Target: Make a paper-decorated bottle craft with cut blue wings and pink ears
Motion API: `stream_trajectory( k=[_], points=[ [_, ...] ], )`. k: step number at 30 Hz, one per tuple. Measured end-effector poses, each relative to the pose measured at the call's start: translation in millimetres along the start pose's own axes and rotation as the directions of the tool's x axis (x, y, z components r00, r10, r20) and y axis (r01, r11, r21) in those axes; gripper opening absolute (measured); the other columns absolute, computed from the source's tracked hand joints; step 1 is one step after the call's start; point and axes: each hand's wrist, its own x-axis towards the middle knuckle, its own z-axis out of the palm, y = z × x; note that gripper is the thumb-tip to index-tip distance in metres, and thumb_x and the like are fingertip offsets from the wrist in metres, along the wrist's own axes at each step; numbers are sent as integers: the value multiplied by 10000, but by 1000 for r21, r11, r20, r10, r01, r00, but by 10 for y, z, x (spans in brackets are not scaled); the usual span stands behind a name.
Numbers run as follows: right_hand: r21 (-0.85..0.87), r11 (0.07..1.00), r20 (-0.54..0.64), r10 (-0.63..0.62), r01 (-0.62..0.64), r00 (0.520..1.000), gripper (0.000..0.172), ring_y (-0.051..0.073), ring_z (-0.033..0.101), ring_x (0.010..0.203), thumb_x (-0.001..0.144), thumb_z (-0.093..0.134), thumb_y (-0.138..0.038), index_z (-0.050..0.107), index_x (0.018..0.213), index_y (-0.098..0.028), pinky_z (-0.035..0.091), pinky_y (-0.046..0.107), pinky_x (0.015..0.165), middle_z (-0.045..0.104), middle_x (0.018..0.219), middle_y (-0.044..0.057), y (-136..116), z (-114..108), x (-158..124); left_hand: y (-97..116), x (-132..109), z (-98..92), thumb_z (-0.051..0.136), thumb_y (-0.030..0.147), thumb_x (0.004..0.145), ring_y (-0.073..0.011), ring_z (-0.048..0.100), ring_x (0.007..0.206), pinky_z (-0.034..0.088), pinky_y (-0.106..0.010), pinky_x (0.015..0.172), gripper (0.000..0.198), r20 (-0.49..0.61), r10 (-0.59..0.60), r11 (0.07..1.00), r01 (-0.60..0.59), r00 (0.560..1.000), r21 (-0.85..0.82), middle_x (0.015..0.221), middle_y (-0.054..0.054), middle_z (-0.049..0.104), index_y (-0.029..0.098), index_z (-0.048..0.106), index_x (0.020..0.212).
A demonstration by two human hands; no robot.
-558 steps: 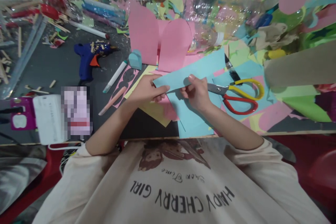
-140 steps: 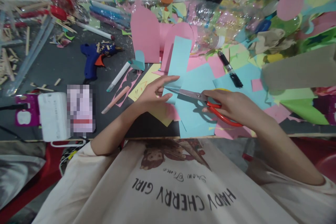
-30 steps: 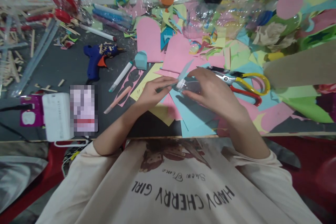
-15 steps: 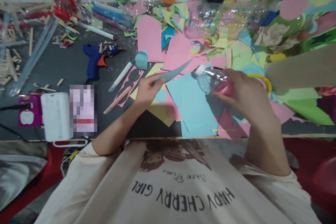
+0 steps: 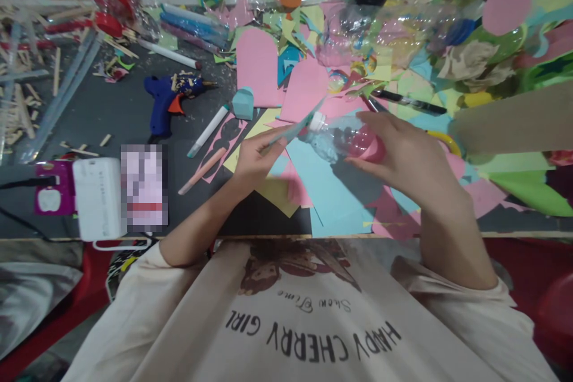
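Observation:
My left hand (image 5: 256, 160) pinches a light blue piece of paper (image 5: 299, 125), seen nearly edge-on and slanting up to the right. In my right hand (image 5: 409, 158) is a small clear plastic bottle (image 5: 333, 138), lying sideways with its white cap (image 5: 317, 122) pointing left. Pink shows at the bottle's base. The cap is close to the held paper; whether they touch I cannot tell. Below the bottle lies a light blue sheet (image 5: 338, 209), partly shaded. A black marker (image 5: 409, 101) rests on paper beyond my right hand.
A blue glue gun (image 5: 163, 98) lies left, near a white marker (image 5: 208, 131). Pink paper shapes (image 5: 257, 65), scraps and clear bottles cover the far side. A white power adapter (image 5: 97, 200) sits at the left front. Cardboard (image 5: 510, 113) stands at right.
My right hand has carried the bottle left, bringing its cap up to the paper in my left hand. The black marker beyond my right hand now shows.

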Motion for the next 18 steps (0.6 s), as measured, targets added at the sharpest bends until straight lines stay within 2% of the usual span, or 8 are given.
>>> stream_trajectory(
  k=[3, 7, 9, 11, 13, 15, 18],
  points=[
    [47, 998, -10, -32, 33, 999, 532, 375, 607, 1147, 883, 577, -419, 477, 1359, -204, 506, 522, 893, 635, 1264, 160, -4, 28, 41, 31, -20, -7, 576, 538, 894, -252, 665, 1163, 530, -429, 1030, 382, 31, 31, 999, -32, 999, 25, 1179, -43, 735, 263, 753, 1090],
    [40, 996, -53, -82, 84, 995, 511, 362, 567, 1226, 890, 577, -355, 470, 1367, -205, 460, 558, 986, 605, 1332, 161, -20, 45, 96, 63, -5, -29, 372, 639, 943, -239, 679, 1126, 524, -441, 1029, 549, 36, 139, 990, -139, 990, -16, 1128, -52, 750, 275, 776, 1020],
    [28, 994, -84, -102, 104, 991, 489, 358, 561, 1240, 890, 572, -309, 482, 1359, -201, 444, 569, 1009, 601, 1348, 159, -46, 62, 107, 52, 11, -30, 414, 588, 954, -212, 703, 1043, 553, -408, 966, 479, -14, 149, 988, -149, 989, -35, 1056, -50, 762, 278, 776, 996],
    [27, 994, -99, -100, 103, 990, 478, 360, 550, 1257, 886, 564, -261, 494, 1355, -209, 433, 586, 1017, 598, 1357, 152, -79, 89, 103, 10, 31, -25, 593, 508, 898, -177, 712, 934, 577, -342, 873, 323, -55, 115, 992, -117, 992, -39, 990, -45, 758, 267, 755, 1041],
    [33, 996, -95, -85, 88, 992, 480, 364, 537, 1275, 882, 554, -227, 499, 1358, -227, 427, 600, 1017, 591, 1370, 143, -113, 120, 90, -46, 52, -26, 743, 445, 791, -152, 697, 865, 576, -291, 809, 384, -47, 45, 997, -48, 998, -57, 953, -40, 740, 243, 716, 1117],
    [32, 997, -86, -71, 74, 994, 488, 363, 528, 1285, 880, 545, -208, 498, 1365, -239, 421, 610, 1019, 583, 1385, 135, -142, 145, 76, -84, 75, -36, 789, 426, 736, -145, 681, 845, 570, -279, 787, 470, 3, -32, 994, 33, 999, -104, 933, -41, 726, 214, 693, 1144],
    [22, 997, -75, -71, 73, 995, 496, 360, 529, 1284, 881, 535, -211, 493, 1374, -244, 422, 616, 1017, 583, 1390, 127, -177, 156, 62, -68, 107, -62, 800, 391, 712, -162, 683, 870, 571, -293, 803, 417, 115, -112, 980, 129, 987, -150, 959, -48, 725, 193, 714, 1069]
  ],
)
